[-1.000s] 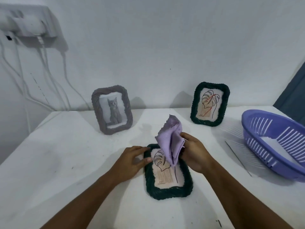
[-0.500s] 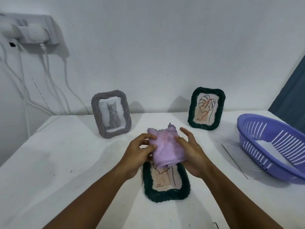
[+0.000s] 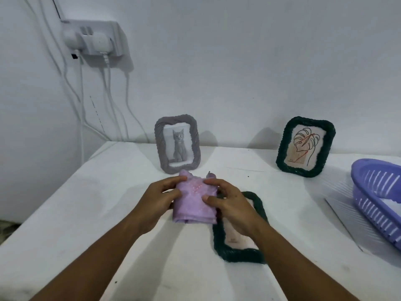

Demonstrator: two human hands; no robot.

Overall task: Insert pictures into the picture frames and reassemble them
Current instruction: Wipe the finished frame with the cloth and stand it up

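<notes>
A folded lilac cloth (image 3: 194, 203) is held between both hands just above the table. My left hand (image 3: 161, 197) grips its left edge and my right hand (image 3: 227, 199) grips its right edge, thumbs on top. Under my right hand and forearm lies a dark green woven frame (image 3: 240, 254) flat on the table, with a leaf drawing partly hidden. A grey woven frame (image 3: 177, 144) with a cat picture stands upright at the back. A second dark green frame (image 3: 306, 146) with a leaf drawing stands at the back right.
A purple slatted plastic basket (image 3: 377, 200) sits at the right edge of the white table (image 3: 86, 213). A wall socket with plugs (image 3: 95, 39) and white cables (image 3: 108, 105) hangs at the upper left.
The cloth hung from my right hand over the flat frame; now both hands hold it folded, to the frame's left. My left hand left the frame. The view tilted up.
</notes>
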